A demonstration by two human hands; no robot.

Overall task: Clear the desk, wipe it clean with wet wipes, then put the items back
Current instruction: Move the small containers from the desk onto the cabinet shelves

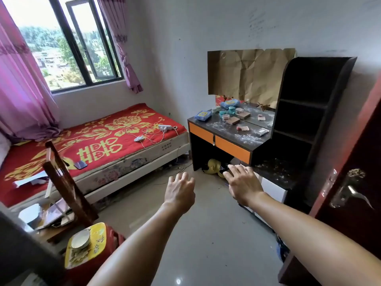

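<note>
A dark desk [231, 132] with orange drawer fronts stands against the far wall, its top dusted with white powder. On it lie a blue pack of wet wipes [202, 115], small jars [225, 117], a brown box [233, 120] and other small items [261, 131]. A mirror behind doubles them. My left hand [179, 191] and my right hand [242, 182] reach forward over the floor, both empty with fingers spread, well short of the desk.
A bed [92, 145] with a red floral cover, cables and a phone lies at the left. A wooden chair [68, 182] and a red stool [88, 244] with a bowl stand at the near left. A dark door [350, 193] hangs at the right. A yellow object [214, 166] sits under the desk.
</note>
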